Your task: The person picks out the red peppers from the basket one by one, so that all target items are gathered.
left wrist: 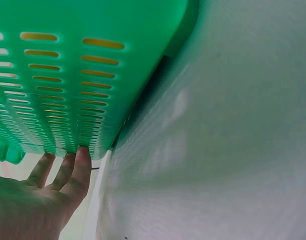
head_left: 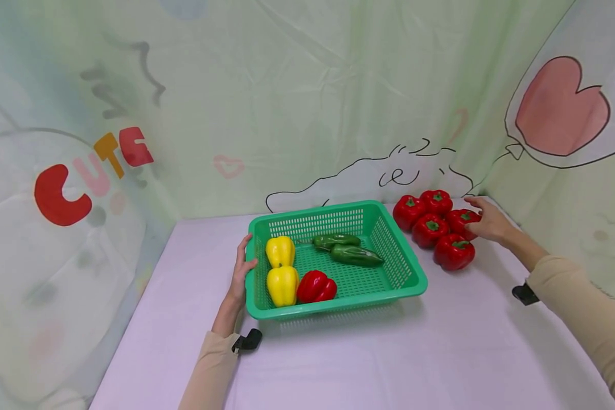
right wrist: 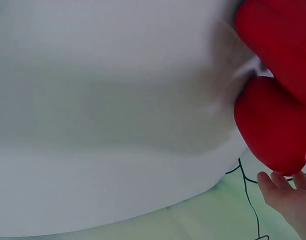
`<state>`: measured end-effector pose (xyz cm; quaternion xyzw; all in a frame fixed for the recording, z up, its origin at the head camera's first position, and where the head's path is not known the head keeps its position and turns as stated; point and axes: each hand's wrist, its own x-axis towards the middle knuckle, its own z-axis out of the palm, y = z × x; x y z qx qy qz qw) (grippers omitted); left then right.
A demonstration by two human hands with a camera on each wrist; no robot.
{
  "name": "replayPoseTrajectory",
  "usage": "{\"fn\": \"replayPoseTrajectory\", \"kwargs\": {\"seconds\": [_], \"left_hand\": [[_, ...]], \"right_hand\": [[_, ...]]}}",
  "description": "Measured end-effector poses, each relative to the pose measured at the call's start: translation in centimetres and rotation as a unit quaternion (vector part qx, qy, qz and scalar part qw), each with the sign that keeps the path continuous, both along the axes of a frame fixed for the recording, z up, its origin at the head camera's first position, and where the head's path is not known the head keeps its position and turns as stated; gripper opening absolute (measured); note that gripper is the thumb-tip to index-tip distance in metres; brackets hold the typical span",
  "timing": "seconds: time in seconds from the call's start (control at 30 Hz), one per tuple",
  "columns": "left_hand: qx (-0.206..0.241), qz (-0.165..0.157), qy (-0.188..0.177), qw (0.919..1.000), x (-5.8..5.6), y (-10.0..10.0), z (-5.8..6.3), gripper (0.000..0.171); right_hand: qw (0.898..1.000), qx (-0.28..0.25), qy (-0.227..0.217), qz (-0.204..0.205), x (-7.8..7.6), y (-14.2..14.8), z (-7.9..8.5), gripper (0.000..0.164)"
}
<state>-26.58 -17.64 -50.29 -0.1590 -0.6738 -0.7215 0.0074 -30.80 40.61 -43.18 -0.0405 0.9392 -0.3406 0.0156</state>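
Note:
A green plastic basket (head_left: 338, 307) sits on the table, holding two yellow bell peppers (head_left: 282, 286), one red bell pepper (head_left: 316, 286) and two long green peppers (head_left: 356, 255). My left hand (head_left: 241, 273) grips the basket's left side, thumb over the rim; its fingertips touch the slotted outer wall (left wrist: 68, 100) in the left wrist view. At the right, my right hand (head_left: 488, 222) reaches to the rightmost red bell pepper (head_left: 460, 220) of a group, with fingers and thumb spread beside it. In the right wrist view, the fingers (right wrist: 275, 185) are by a red pepper (right wrist: 273, 125).
Several more red bell peppers (head_left: 430, 230) cluster just right of the basket, close together. The table (head_left: 369, 364) has a pale cloth. Behind and beside it hangs a printed curtain (head_left: 307, 102).

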Motion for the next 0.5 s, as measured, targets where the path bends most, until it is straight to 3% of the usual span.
{"fn": "replayPoseTrajectory", "kwargs": {"seconds": [0.27, 0.5], "left_hand": [[0.001, -0.001, 0.0, 1.0, -0.1, 0.0, -0.1, 0.064], [0.002, -0.004, 0.001, 1.0, -0.1, -0.1, -0.2, 0.064]], "right_hand": [[1.0, 0.006, -0.001, -0.008, 0.7, -0.3, 1.3, 0.075], [0.999, 0.049, 0.02, 0.011, 1.6, -1.3, 2.5, 0.072]]}}
